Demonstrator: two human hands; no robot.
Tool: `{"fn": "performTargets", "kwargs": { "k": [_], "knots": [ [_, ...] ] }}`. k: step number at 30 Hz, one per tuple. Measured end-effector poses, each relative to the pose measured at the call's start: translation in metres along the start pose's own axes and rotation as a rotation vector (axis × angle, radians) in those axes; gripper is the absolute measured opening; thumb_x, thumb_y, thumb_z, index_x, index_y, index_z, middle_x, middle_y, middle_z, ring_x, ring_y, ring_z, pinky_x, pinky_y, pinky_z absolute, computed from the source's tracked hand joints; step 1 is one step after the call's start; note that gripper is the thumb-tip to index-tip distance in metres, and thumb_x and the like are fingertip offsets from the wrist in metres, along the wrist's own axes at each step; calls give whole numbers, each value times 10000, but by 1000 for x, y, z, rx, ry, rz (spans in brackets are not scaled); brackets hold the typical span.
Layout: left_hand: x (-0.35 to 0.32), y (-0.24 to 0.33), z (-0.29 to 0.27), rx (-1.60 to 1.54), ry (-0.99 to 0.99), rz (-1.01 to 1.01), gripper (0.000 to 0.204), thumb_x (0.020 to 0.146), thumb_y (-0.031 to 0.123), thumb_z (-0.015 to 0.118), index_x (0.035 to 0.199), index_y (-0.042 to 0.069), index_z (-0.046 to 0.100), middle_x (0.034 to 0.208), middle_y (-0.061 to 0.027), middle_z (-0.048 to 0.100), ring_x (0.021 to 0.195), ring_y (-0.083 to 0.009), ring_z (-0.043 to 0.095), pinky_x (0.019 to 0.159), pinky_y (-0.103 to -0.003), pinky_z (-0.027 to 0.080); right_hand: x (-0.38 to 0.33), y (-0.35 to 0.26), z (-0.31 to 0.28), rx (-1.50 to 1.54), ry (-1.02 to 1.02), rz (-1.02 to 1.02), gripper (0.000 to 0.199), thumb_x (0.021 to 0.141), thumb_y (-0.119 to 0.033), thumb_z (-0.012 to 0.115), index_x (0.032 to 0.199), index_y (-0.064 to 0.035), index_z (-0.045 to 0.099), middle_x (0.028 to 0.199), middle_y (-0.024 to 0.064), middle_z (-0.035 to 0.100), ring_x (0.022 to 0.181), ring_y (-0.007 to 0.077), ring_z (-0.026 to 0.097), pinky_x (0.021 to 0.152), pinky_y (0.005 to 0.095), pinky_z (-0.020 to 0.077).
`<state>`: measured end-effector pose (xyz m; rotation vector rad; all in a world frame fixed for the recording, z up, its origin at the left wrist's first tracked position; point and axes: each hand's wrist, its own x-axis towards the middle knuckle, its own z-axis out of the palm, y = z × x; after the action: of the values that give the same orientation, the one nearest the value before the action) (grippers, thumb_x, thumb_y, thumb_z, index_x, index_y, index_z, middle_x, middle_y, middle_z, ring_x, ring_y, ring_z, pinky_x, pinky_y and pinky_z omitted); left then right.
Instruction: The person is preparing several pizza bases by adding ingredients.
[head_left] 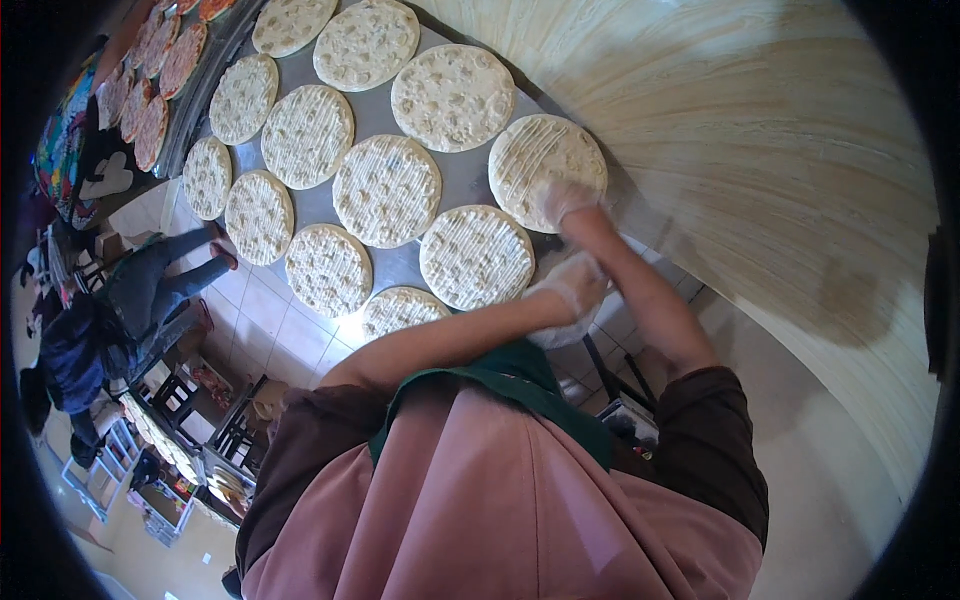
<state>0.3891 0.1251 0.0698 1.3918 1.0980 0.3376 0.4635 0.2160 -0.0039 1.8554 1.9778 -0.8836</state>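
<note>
My right hand (570, 203), in a clear plastic glove, is over the near edge of a round pizza (545, 160) at the table's right end. Motion smears its fingers, and I cannot make out anything in them. White sauce lines cross part of this pizza's pale, lumpy top. Lower down, close to the table edge and under my right forearm, is my left hand (577, 292), also gloved. Its fingers are mostly hidden. The nearest pizza to it is a white-striped one (477, 257) on its left.
Several more pale pizzas (387, 190) lie in rows on the grey metal table (462, 178). A marbled wall panel (720, 130) borders it on the right. Red-topped pizzas (183, 60) are on another surface at far left. A person in jeans (165, 275) stands beyond the tiled floor (262, 315).
</note>
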Motion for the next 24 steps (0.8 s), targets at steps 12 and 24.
{"fn": "performTargets", "kwargs": {
  "k": [12, 24],
  "knots": [
    [-17, -19, 21, -107, -80, 59, 214, 822, 172, 497, 769, -16, 585, 727, -221, 591, 719, -350, 602, 615, -398, 452, -21, -11, 6, -175, -120, -36, 284, 827, -231, 471, 890, -31, 662, 945, 233, 624, 882, 327, 632, 717, 423, 506],
    [-14, -8, 30, 274, -149, 148, 193, 820, 147, 476, 779, 21, 616, 737, -180, 612, 721, -324, 601, 648, -396, 472, -25, 17, 39, -211, -84, -186, 313, 799, -261, 487, 907, -18, 652, 907, 231, 626, 834, 373, 627, 741, 459, 487]
  ]
}}
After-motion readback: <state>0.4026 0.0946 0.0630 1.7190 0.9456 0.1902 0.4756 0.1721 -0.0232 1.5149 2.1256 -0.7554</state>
